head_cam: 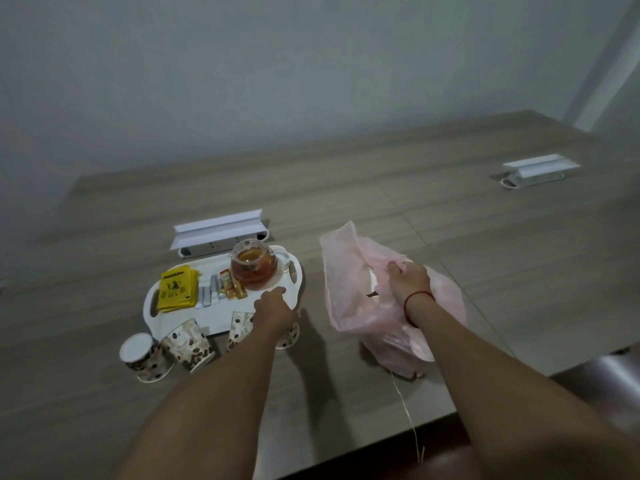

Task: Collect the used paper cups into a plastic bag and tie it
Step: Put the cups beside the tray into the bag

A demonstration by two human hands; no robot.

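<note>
Pink plastic bag [349, 271] mouth up, right hand [408, 282] pinching rim; left hand [273, 306] open.

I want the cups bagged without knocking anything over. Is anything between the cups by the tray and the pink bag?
Nothing visible stands on the bare table between the cups and the bag. Only the left forearm crosses that stretch; the left hand is over the tray edge. The right hand holds the bag's mouth.

Your tray [294, 271] left on the tabletop [381, 202], teapot [254, 268] at its far right, packets [176, 289] on its left, paper cups [166, 348] just before the tray, plastic bag [349, 271] to your right, socket boxes [218, 232] behind.
</note>
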